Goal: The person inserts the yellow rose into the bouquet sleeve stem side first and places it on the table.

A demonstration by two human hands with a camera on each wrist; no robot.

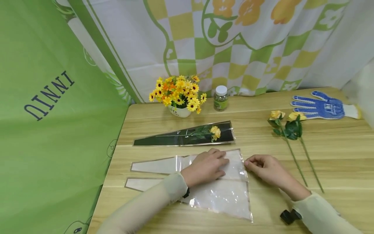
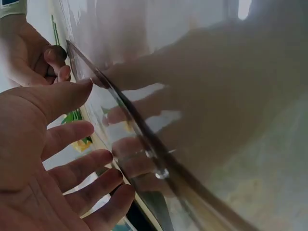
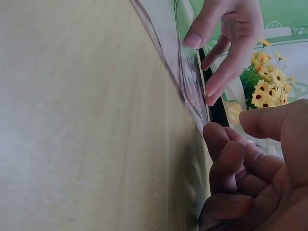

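Observation:
My left hand (image 1: 207, 165) rests on the upper of two clear wrapping sleeves (image 1: 235, 157), its fingers loosely spread. In the left wrist view my left hand (image 2: 72, 159) has straight fingers along the sleeve's edge. My right hand (image 1: 268, 170) is at the wide right edge of that sleeve, fingers partly curled. A gap shows between its thumb and fingers in the right wrist view, where my right hand (image 3: 255, 168) holds nothing visible. The lower sleeve (image 1: 228, 201) partly lies under the upper one; my left forearm hides some of it.
Behind the sleeves lies a black-backed sleeve (image 1: 163, 139) with a yellow rose (image 1: 215, 132) inside. Two yellow roses (image 1: 287, 133) lie to the right, near a blue work glove (image 1: 321, 107). A flower pot (image 1: 179, 112) and a lidded jar (image 1: 220, 100) stand at the back.

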